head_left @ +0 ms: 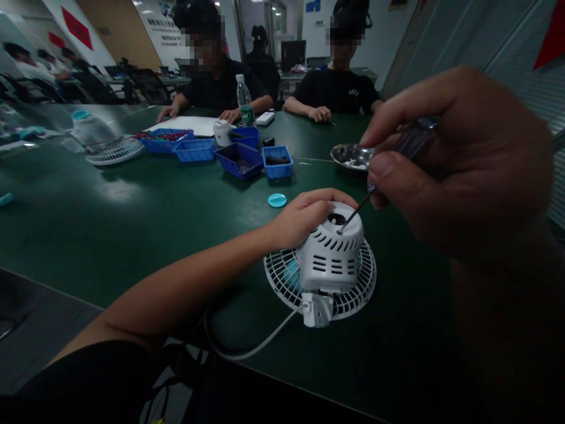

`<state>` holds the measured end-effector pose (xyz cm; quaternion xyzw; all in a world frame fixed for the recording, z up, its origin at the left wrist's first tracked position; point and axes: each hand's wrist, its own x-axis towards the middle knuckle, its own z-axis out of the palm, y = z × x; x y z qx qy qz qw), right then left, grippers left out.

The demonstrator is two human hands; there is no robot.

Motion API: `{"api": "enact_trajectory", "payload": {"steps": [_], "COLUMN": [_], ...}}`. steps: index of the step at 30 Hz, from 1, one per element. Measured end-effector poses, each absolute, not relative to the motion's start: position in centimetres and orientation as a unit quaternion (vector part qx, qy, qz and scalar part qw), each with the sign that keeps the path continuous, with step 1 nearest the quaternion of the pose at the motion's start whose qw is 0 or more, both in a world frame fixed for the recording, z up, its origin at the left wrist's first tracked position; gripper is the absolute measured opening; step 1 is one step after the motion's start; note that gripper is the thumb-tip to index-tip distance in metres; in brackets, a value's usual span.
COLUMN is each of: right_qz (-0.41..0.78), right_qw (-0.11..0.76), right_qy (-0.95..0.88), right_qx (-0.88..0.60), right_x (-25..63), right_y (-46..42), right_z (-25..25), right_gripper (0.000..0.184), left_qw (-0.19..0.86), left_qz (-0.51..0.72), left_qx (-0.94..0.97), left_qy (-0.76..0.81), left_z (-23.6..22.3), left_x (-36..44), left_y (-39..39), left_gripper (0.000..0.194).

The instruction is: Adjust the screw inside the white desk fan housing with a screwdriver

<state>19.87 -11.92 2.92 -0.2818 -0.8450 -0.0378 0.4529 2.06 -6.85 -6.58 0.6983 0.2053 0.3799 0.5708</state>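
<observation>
A white fan lies face down on the green table, its round grille against the surface and its slotted motor housing on top. My left hand wraps round the far left side of the housing and grips it. My right hand is closed round the clear handle of a screwdriver. The shaft slants down to the left, and its tip meets the top of the housing beside a dark round opening. A white cord runs from the near side of the fan. A turquoise disc lies beyond my left hand.
Several blue bins stand across the table, with a water bottle behind them. A metal bowl with small white parts sits behind my right hand. Another fan is at left. Two people sit opposite.
</observation>
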Motion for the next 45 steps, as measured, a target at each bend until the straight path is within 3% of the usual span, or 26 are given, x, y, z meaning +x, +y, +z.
{"api": "enact_trajectory", "payload": {"steps": [5, 15, 26, 34, 45], "right_qz": [0.061, -0.045, -0.065, 0.097, 0.005], "right_qw": [0.453, 0.432, 0.459, 0.452, 0.439], "right_qy": [-0.851, -0.856, -0.837, -0.840, -0.852], "right_qx": [-0.257, -0.282, -0.291, -0.283, -0.284], "right_x": [19.84, 19.48, 19.26, 19.68, 19.20], "right_y": [-11.86, -11.98, -12.02, -12.22, -12.13], "right_z": [2.95, 3.16, 2.81, 2.94, 3.05], "right_gripper": [0.025, 0.024, 0.017, 0.031, 0.031], "left_qw": [0.567, 0.537, 0.552, 0.572, 0.553], "left_qz": [0.377, 0.398, 0.382, 0.385, 0.388], "left_qx": [0.701, 0.721, 0.712, 0.698, 0.709], "left_qy": [0.211, 0.184, 0.206, 0.195, 0.202], "left_z": [-6.64, -6.97, -6.78, -6.56, -6.87], "left_x": [2.04, 2.03, 2.07, 2.04, 2.07], "left_y": [-6.78, -6.46, -6.62, -6.72, -6.48], "left_gripper": [0.029, 0.021, 0.029, 0.026, 0.028]}}
